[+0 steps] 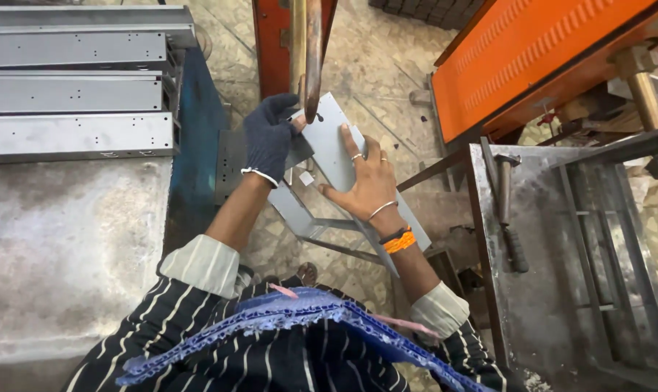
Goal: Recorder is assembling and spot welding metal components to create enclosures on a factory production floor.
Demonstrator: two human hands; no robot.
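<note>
Under spot-welder arm (309,51): flat grey sheet-metal panel (329,149); gloved left hand (269,138) pinching edge, right hand (369,181) pressing flat.

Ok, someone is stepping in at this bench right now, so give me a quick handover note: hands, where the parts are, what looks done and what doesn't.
Left hand, in a dark glove, grips the upper left edge of the grey sheet-metal panel.
Right hand, bare, lies flat on the panel, pressing it down.
The panel sits tilted under the vertical rusty bar of the orange machine; the bar's tip meets the panel's top edge.
Stacked grey metal channels lie on the table to the left.
A hammer rests on the steel bench to the right.
Whether this panel has been worked cannot be told.
</note>
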